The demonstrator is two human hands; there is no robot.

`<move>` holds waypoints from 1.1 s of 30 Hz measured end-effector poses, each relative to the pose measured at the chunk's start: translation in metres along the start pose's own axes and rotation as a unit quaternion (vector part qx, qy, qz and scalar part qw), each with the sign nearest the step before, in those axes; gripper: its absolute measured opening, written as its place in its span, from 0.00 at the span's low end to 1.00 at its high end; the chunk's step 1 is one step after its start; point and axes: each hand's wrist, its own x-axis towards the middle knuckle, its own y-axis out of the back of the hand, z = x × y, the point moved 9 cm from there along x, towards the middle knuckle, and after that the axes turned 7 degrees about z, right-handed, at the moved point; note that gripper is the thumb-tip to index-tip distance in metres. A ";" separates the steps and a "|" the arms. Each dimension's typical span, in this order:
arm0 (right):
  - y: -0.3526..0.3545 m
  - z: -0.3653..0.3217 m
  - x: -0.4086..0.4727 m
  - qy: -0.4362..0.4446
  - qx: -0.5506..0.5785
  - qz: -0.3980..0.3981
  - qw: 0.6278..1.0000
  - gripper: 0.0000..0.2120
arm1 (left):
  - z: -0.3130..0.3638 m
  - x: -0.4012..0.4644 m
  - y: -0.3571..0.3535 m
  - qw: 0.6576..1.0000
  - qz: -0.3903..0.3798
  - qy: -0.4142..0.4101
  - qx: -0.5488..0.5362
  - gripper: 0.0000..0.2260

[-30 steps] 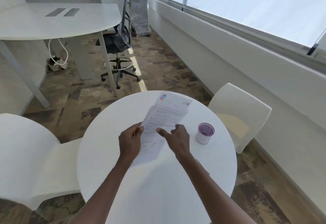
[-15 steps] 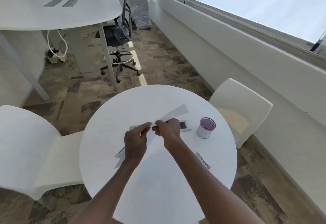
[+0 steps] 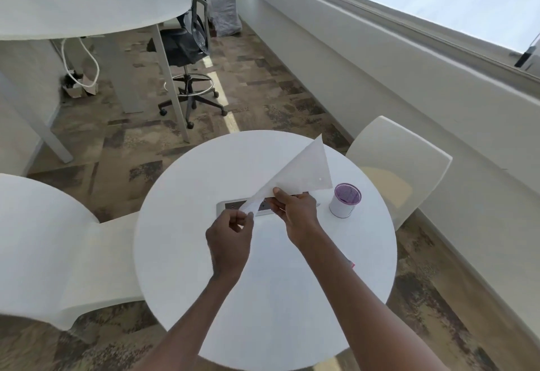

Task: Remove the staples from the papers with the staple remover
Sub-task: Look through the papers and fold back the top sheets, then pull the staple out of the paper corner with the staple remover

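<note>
an office: a long white desk with grey cable grommets (image 3: 81,5), a black mesh swivel chair (image 3: 187,49), patterned brown carpet tiles (image 3: 263,90) and a round white meeting table (image 3: 263,297).

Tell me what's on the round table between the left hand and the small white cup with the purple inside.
In the head view, the right hand gripping the white paper sheets sits between left hand and cup, above a grey socket panel.
</note>
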 end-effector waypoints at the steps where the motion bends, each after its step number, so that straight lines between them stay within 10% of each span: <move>1: 0.000 0.002 0.000 0.003 -0.003 0.001 1.000 0.05 | -0.002 -0.004 -0.007 0.999 -0.027 0.025 -0.017 0.07; 4: 0.000 0.006 0.000 0.007 -0.005 0.001 1.000 0.05 | -0.016 -0.019 -0.037 0.966 -0.123 0.184 -0.133 0.10; 7: 0.002 0.013 -0.001 0.010 -0.007 -0.004 1.000 0.05 | -0.017 -0.031 -0.068 0.845 -0.199 0.366 -0.336 0.13; 11: 0.008 0.021 0.001 0.005 -0.026 -0.023 0.999 0.09 | -0.024 -0.027 -0.078 0.763 -0.166 0.464 -0.418 0.07; 33: 0.053 0.054 0.072 -0.132 -0.017 -0.046 0.990 0.13 | -0.050 -0.028 -0.113 0.772 -0.094 0.495 -0.387 0.07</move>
